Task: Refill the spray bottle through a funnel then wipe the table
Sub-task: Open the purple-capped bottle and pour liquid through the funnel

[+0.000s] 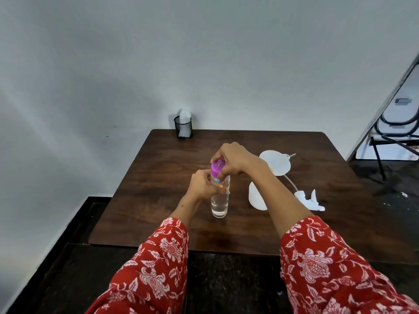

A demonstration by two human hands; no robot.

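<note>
A clear water bottle with a purple cap stands upright near the middle of the brown table. My left hand grips the bottle's upper body. My right hand grips the purple cap from above. Behind my right arm stands a white spray bottle body, partly hidden. A white funnel lies on the table to the right. The white spray head with its dip tube lies on the table beside it.
A black mesh cup holding white tissue stands at the table's far left corner against the wall. A folding chair stands on the dark floor at the right.
</note>
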